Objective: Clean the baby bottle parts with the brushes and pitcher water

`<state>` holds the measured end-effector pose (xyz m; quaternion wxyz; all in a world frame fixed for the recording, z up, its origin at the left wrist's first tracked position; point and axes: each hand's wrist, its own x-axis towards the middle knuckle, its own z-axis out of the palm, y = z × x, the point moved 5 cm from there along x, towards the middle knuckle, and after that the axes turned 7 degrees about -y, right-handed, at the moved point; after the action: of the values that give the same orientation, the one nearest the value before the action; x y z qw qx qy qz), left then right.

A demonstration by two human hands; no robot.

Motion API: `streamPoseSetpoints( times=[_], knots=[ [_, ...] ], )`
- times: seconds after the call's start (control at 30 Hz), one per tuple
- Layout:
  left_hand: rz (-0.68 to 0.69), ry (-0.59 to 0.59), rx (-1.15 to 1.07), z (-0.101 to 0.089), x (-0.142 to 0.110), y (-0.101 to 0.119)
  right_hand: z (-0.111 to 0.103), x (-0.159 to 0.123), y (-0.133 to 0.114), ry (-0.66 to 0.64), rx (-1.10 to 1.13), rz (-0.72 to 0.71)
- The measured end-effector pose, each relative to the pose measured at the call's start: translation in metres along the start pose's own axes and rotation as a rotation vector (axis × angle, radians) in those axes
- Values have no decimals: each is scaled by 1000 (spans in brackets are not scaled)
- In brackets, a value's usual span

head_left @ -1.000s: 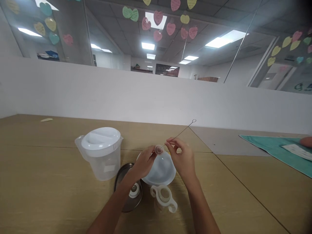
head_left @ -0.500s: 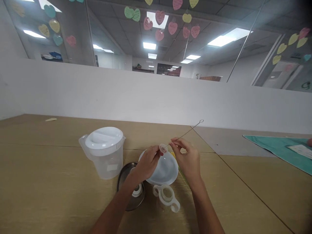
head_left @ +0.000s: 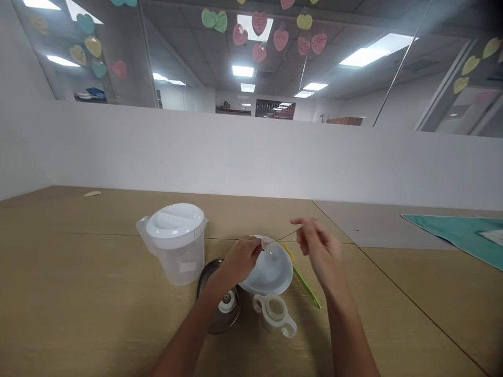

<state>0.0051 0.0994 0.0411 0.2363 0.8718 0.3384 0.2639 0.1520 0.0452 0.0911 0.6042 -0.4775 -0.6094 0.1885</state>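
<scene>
Over the white bowl [head_left: 271, 275], my left hand [head_left: 240, 262] pinches a small clear round piece [head_left: 265, 243], possibly a bottle teat; the fingers partly hide it. A thin wire brush [head_left: 285, 236] runs from this piece to my right hand [head_left: 324, 256], whose fingers are closed on its shaft and slightly blurred. Whether bristles sit inside the clear piece cannot be made out. Below the bowl stands a clear bottle with a white two-handled collar [head_left: 277, 311]. An oval metal tray [head_left: 214, 327] holding a white ring-shaped part [head_left: 227, 302] lies partly under my left forearm.
A lidded translucent pitcher [head_left: 183, 256] stands left of the bowl. Right of the bowl lies a brush with a green handle [head_left: 308, 289] and yellow end. A teal cloth [head_left: 448, 230] lies at far right, and a small flat pale piece [head_left: 92, 193] at far left.
My right hand has moved right, away from my left hand, and slid along the wire toward its looped end. The wire now lies flatter. The view has shifted slightly.
</scene>
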Motion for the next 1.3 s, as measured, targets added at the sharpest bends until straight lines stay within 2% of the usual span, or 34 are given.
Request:
streamPoseSetpoints(
  times=[0.1,0.23,0.37,0.47,0.67,0.8,1.0,1.13,1.3],
  knots=[
    [2,-31,-39,3,1,-1,-14,-6,-5,171,50,-24],
    [14,-30,-79,4,2,1,-11,-9,-5,250,-61,-66],
    [-1,26,-106,0,0,2,-8,-14,-9,341,20,-167],
    [-4,64,-98,-2,-1,-1,-9,-16,-13,359,11,-194],
    [18,46,-219,-2,-1,-4,-8,-16,-7,338,0,-116],
    [7,30,-185,-7,-4,0,2,-15,-5,258,-140,-139],
    [35,15,-236,-13,-10,13,35,-5,6,49,-406,-262],
    [39,0,-257,-12,-9,14,52,1,17,-102,-392,-247],
    [44,133,-363,-14,-5,8,47,1,12,-157,-276,-238]
  ],
)
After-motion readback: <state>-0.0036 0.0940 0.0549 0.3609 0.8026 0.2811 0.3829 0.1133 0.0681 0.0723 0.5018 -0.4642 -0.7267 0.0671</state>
